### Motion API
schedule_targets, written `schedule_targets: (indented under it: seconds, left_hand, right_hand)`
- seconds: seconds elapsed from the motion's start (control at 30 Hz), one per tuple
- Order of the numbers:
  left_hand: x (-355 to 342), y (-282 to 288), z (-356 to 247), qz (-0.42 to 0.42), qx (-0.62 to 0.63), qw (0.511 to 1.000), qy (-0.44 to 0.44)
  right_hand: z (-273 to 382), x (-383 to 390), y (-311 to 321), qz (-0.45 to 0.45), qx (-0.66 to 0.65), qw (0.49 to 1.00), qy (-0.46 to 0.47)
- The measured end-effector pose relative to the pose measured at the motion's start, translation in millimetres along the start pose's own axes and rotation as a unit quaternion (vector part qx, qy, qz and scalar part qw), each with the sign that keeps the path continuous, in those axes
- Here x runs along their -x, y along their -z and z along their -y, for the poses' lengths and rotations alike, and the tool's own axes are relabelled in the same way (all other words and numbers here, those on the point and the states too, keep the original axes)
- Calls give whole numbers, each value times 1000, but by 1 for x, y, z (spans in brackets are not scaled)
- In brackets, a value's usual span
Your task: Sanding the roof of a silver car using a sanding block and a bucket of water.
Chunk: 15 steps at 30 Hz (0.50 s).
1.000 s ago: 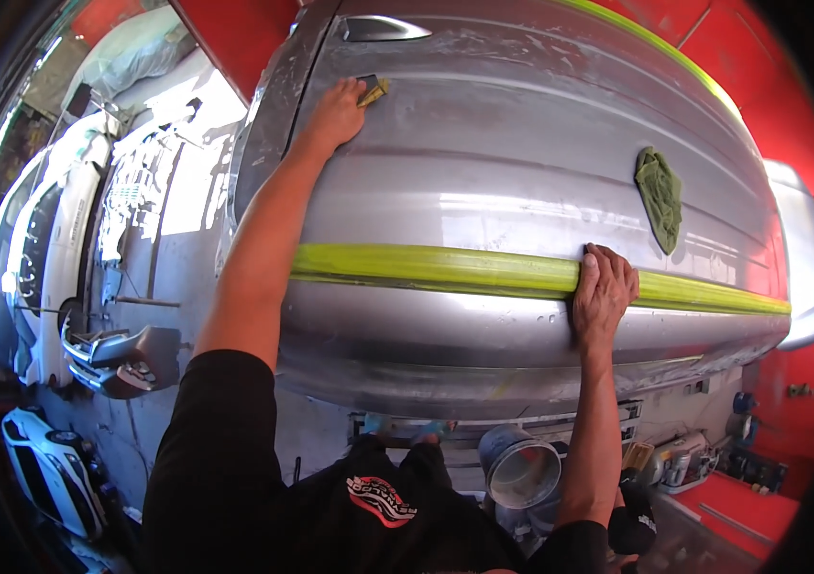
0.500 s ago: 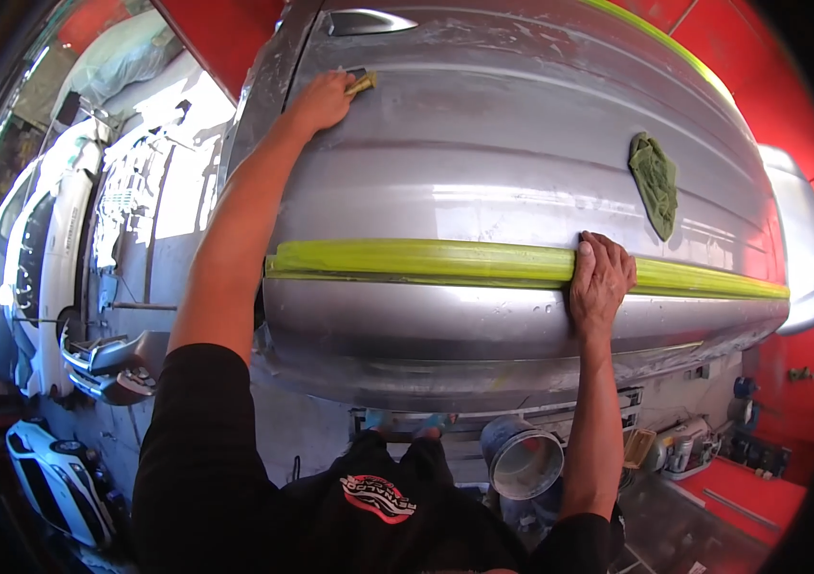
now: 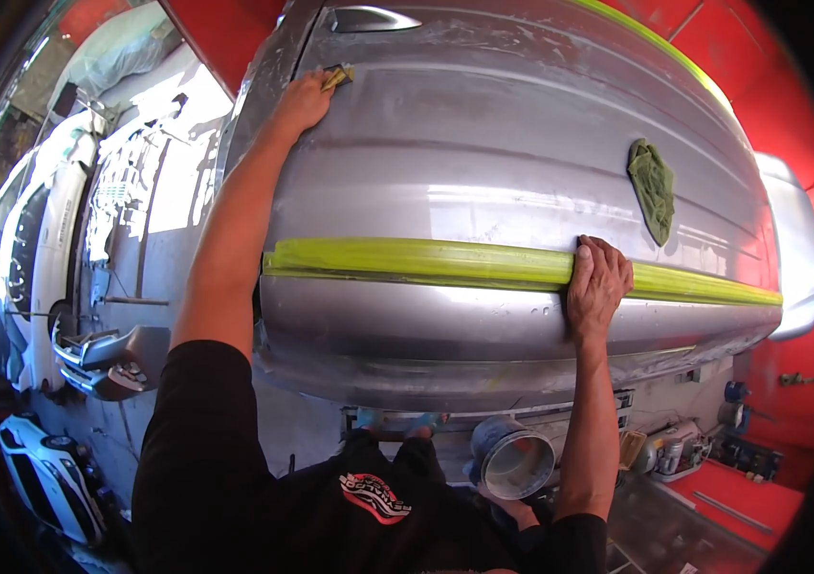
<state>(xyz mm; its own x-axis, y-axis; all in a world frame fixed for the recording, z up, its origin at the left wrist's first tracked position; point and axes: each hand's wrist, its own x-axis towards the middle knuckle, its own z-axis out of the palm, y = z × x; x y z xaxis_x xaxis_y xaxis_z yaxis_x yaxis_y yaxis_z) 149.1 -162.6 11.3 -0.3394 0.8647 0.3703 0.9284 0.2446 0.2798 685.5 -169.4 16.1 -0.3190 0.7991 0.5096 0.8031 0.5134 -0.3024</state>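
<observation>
My left hand (image 3: 306, 99) reaches to the far left of a silver-grey vehicle roof (image 3: 407, 143). Its fingers are closed on a small folded yellow-brown sanding sheet (image 3: 338, 77), pressed to the surface just below a silver fin antenna (image 3: 374, 19). Most of the sheet is hidden by the hand. Nearer to me, my right hand (image 3: 600, 284) is curled over a yellow-green taped roof rail (image 3: 426, 260), fingers bent across its far edge. A crumpled green cloth (image 3: 653, 191) lies on the roof beyond this hand.
Below the vehicle's near side stands a bucket (image 3: 514, 463), beside my right forearm. A loose bumper (image 3: 115, 362) and a white car (image 3: 53, 478) are on the left. Tools and a red surface (image 3: 723, 502) are at lower right. A second yellow-green strip (image 3: 656, 46) runs along the roof's far side.
My left hand has slid a little to the left with the sanding sheet, which is now turned at a different angle. My right hand keeps its place on the rail.
</observation>
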Motion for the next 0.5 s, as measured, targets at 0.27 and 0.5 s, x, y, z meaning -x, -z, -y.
schedule_targets:
  seconds: [0.27, 0.5]
  left_hand:
    - [104, 6, 4, -24, 38, 998, -48]
    - [16, 6, 19, 33, 43, 992, 115]
  right_hand:
    - [-7, 1, 3, -2, 42, 999, 2]
    - [-4, 1, 0, 14, 9, 1000, 6]
